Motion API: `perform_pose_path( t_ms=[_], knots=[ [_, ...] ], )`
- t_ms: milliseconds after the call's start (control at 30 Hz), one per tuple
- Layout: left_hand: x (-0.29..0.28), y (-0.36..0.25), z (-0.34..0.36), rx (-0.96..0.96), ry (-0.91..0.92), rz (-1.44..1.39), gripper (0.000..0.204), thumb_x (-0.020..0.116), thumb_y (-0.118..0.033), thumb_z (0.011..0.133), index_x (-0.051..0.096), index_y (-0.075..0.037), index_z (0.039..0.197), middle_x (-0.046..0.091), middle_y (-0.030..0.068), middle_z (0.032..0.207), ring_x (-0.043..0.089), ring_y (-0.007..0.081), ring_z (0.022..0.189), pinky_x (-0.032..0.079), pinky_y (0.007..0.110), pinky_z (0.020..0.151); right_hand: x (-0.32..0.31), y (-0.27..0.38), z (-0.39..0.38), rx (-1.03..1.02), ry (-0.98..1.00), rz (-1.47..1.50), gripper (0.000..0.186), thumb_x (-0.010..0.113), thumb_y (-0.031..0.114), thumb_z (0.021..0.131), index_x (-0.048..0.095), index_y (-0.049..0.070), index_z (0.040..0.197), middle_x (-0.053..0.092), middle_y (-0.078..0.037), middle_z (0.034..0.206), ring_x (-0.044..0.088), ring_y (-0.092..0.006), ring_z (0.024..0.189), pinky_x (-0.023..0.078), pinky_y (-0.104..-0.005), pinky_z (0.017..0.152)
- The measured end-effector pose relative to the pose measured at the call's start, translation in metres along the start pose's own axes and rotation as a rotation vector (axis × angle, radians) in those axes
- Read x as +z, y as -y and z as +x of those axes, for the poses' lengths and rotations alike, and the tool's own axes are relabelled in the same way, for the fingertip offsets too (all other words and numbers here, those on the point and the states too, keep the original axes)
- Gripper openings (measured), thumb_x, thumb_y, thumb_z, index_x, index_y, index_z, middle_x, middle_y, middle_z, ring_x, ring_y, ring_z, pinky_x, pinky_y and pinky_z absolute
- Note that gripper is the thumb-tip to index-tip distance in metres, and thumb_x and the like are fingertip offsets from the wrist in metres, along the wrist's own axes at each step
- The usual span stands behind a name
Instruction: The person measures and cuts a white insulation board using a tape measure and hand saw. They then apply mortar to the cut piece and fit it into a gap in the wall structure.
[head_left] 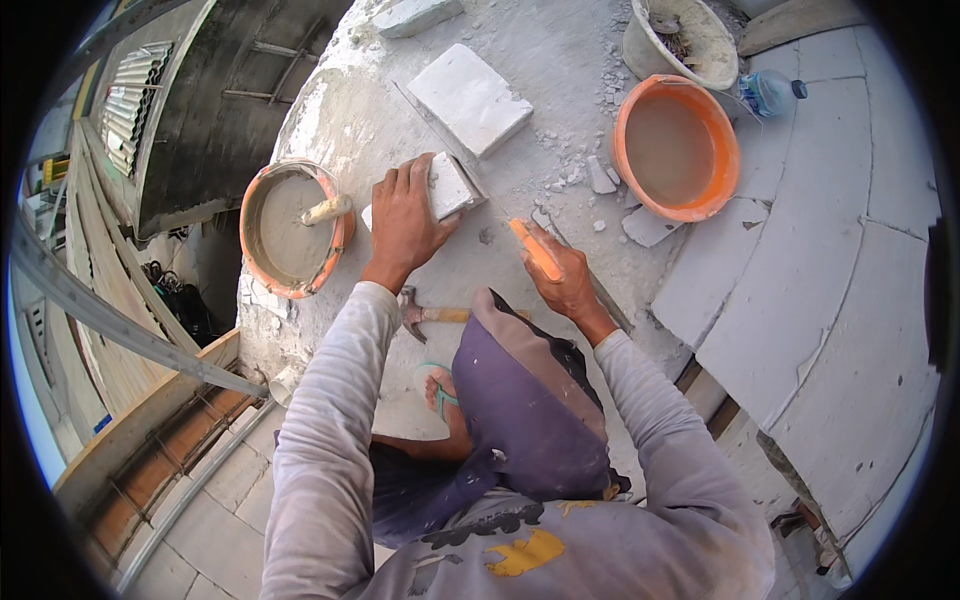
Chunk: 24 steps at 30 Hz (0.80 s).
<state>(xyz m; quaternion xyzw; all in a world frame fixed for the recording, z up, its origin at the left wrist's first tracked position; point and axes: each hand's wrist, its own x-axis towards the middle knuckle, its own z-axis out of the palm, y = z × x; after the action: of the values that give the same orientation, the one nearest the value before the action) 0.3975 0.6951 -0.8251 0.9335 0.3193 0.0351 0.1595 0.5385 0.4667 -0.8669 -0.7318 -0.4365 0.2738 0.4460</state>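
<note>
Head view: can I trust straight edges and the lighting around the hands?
In the head view, edges toward the rim bend, as in the grey slabs' seams; in the head view, light looks soft, the white block bright but its edges readable; in the head view, the left hand, right hand and orange handle look fairly sharp.

White block [450,187], angular, orange handle [537,252], slanted
</note>
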Motion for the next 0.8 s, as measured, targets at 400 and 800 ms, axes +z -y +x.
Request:
perform_pose_path(
  t_ms=[400,800],
  knots=[
    [0.009,-0.004,-0.049,-0.099,0.012,0.125,0.094,0.091,-0.036,0.072,0.046,-0.005,0.149,0.058,0.0151,0.136,0.052,0.0367,0.12,0.04,0.048,0.106,0.027,-0.028,-0.045,0.251,0.175,0.216,0.052,0.065,0.025,0.1,0.056,0.006,0.148,0.064,-0.021,0.143,0.062,-0.0396,0.13,0.049,-0.0435,0.109],
    [0.007,-0.006,-0.041,-0.212,0.062,0.15,0.093,0.087,-0.044,0.075,0.046,-0.005,0.148,0.058,0.0157,0.137,0.054,0.0352,0.126,0.038,0.047,0.106,0.018,-0.008,-0.013,0.257,0.133,0.086,0.044,0.066,0.025,0.101,0.064,0.001,0.138,0.072,-0.027,0.116,0.07,-0.0452,0.106,0.056,-0.0454,0.092]
  ],
)
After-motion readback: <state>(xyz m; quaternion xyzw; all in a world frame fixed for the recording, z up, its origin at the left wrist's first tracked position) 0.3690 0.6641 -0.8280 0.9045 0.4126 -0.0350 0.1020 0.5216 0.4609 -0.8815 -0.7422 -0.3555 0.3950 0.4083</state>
